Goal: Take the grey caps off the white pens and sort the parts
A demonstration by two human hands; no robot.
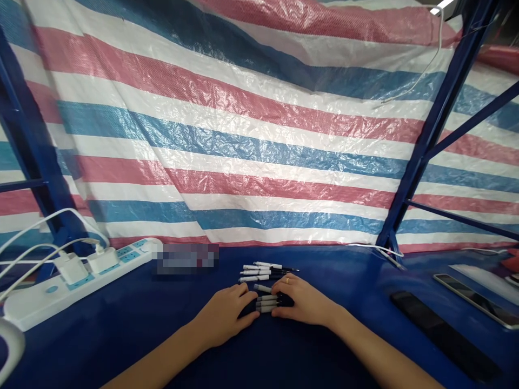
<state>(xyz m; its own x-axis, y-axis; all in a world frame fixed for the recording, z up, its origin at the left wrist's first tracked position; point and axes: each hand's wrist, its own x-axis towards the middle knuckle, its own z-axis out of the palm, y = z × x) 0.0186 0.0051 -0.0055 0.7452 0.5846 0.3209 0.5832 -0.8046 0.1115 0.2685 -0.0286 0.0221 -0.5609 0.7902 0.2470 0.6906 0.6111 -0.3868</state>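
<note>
Toward the front edge of the blue table, the left hand and the right hand lie palm down. Their fingers are slightly bent and close together. The tips touch, from both sides, a small bunch of black-and-white plastic pens at the table's middle, without closing around it. Just behind lie more loose pens. A long white power strip lies at the left edge.

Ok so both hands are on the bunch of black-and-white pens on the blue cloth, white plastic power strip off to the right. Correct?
Wrong side: the white plastic power strip lies to the left, as the head view shows. The rest holds: left hand and right hand both touch the bunch of black-and-white pens on the blue cloth.
</note>
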